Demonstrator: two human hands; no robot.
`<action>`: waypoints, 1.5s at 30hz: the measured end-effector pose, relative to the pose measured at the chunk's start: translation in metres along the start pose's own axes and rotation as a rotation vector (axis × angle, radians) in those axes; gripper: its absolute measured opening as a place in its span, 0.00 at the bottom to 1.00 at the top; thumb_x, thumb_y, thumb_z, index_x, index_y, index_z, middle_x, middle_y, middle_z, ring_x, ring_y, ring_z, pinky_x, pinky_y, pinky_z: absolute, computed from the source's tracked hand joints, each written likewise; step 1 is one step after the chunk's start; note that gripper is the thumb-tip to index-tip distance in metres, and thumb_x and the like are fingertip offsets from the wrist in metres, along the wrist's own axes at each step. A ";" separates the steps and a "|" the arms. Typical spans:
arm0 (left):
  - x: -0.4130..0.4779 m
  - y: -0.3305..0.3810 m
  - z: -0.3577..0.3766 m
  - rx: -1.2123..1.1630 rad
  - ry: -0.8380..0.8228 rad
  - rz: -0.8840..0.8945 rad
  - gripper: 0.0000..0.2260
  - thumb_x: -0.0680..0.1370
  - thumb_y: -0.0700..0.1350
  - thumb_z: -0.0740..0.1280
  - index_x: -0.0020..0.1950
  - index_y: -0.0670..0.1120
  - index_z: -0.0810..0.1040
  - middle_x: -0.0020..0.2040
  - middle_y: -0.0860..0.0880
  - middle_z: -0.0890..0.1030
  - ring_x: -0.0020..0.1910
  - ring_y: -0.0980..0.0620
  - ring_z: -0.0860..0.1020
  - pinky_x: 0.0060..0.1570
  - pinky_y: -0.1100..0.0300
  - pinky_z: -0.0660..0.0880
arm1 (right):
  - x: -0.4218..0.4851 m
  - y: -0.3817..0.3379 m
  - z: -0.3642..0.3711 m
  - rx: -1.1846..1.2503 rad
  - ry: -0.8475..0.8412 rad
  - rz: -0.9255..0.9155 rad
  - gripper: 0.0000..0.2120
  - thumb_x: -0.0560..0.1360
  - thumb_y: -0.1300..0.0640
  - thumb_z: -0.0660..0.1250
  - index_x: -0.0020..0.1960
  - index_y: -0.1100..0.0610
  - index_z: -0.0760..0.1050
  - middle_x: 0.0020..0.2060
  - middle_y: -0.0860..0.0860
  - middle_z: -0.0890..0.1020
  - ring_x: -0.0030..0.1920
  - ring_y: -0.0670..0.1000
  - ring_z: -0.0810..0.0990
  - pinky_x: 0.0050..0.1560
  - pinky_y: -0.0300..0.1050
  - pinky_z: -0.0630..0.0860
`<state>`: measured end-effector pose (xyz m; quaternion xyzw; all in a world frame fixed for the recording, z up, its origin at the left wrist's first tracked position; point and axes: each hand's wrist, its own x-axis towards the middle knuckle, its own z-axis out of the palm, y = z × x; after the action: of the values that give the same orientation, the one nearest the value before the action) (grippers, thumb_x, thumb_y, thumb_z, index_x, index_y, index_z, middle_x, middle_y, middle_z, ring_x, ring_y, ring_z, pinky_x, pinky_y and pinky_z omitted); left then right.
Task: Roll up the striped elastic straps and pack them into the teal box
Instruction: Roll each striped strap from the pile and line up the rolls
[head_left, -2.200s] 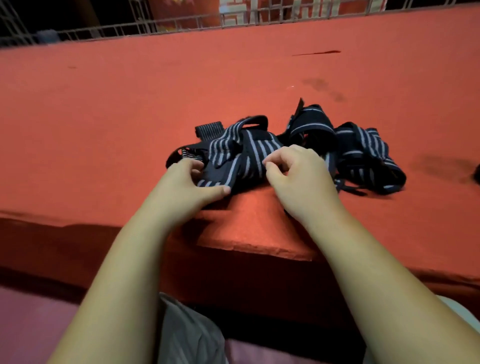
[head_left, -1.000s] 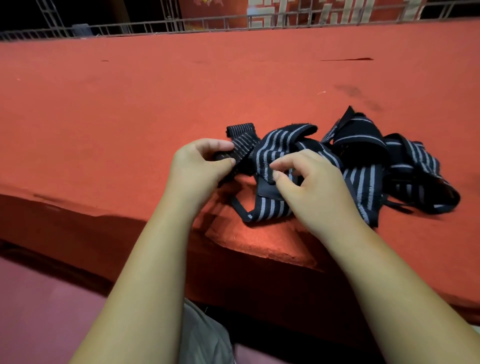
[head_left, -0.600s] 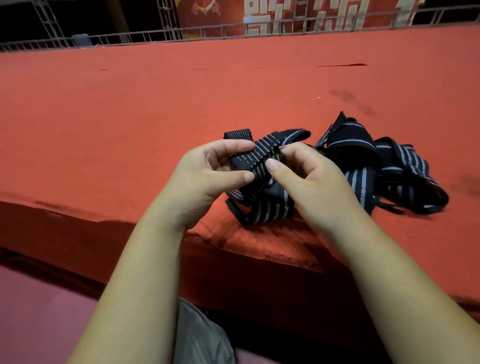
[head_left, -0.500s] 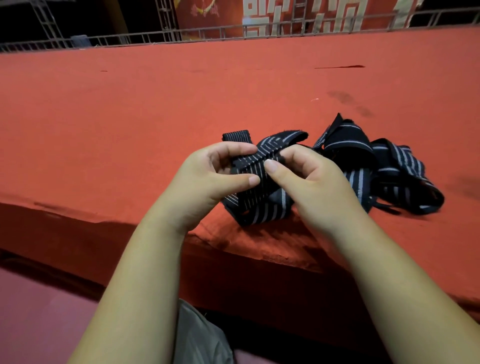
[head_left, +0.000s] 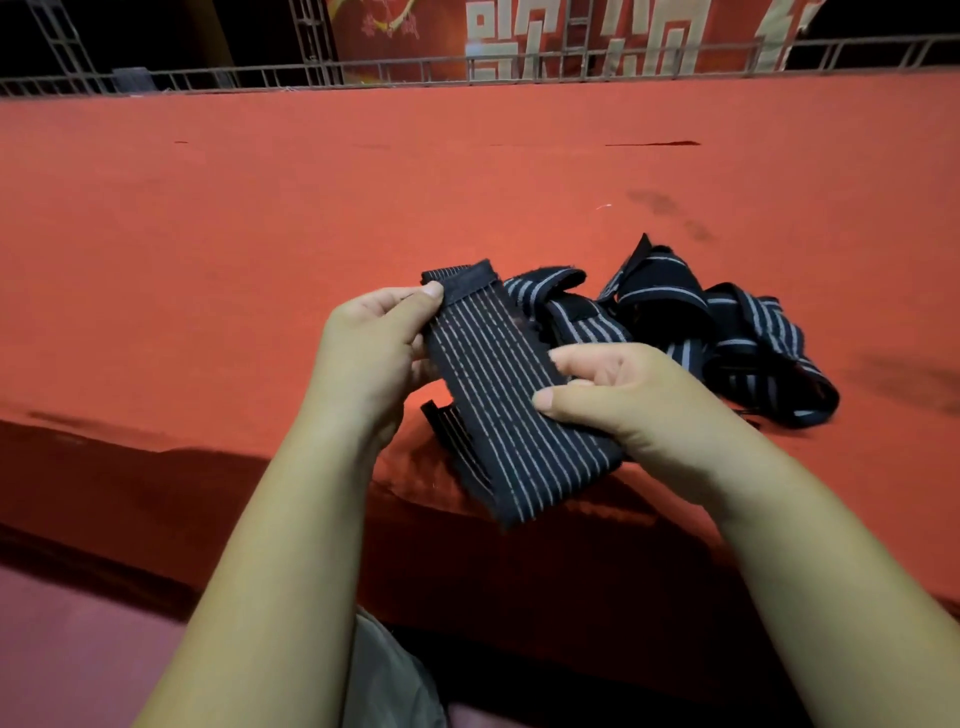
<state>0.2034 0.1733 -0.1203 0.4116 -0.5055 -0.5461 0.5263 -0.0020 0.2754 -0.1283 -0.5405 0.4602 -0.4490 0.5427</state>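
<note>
Red carpet covers a wide raised platform (head_left: 260, 218), with a metal railing (head_left: 519, 67) and a red banner along its far edge. At the near edge, a person's two bare forearms reach in.

Half a second ago one dark strap was bunched between both hands. Now that strap (head_left: 509, 395) is drawn out flat and lifted off the carpet, its thin pale stripes running lengthwise. The left hand (head_left: 374, 353) pinches the far end, thumb on top just below the dark end tab. The right hand (head_left: 623, 400) pinches the strap's right edge about midway, thumb and fingers closed on it. The near end hangs loose over the platform's edge.

The remaining straps (head_left: 717, 338) lie in a tangled heap just right of the hands and beyond them, still unrolled.

With one strap separated and straightened, rolling can probably begin from one end. No teal box is in view, so packing looks some way off.
</note>
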 end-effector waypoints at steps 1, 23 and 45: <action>-0.002 0.000 0.004 -0.006 -0.033 -0.009 0.09 0.86 0.43 0.68 0.50 0.42 0.83 0.35 0.49 0.85 0.33 0.53 0.82 0.33 0.60 0.79 | -0.003 0.000 -0.002 0.005 -0.016 0.018 0.10 0.83 0.67 0.66 0.60 0.61 0.84 0.52 0.57 0.89 0.47 0.52 0.88 0.43 0.42 0.83; 0.055 -0.057 -0.017 0.935 0.102 0.179 0.11 0.81 0.42 0.69 0.63 0.50 0.83 0.59 0.51 0.86 0.60 0.49 0.83 0.63 0.53 0.77 | 0.014 0.017 -0.008 -0.377 0.467 -0.030 0.27 0.77 0.37 0.69 0.45 0.63 0.73 0.40 0.66 0.82 0.37 0.67 0.80 0.49 0.73 0.81; 0.072 -0.076 -0.017 0.724 -0.133 0.128 0.27 0.76 0.29 0.62 0.65 0.55 0.82 0.63 0.56 0.85 0.66 0.57 0.81 0.73 0.53 0.74 | 0.022 0.019 -0.009 -0.396 0.466 -0.106 0.15 0.83 0.45 0.70 0.49 0.57 0.80 0.40 0.67 0.80 0.33 0.53 0.73 0.39 0.53 0.72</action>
<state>0.2001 0.0953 -0.1913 0.5023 -0.7236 -0.3236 0.3456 -0.0072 0.2522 -0.1479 -0.5415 0.6219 -0.4900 0.2826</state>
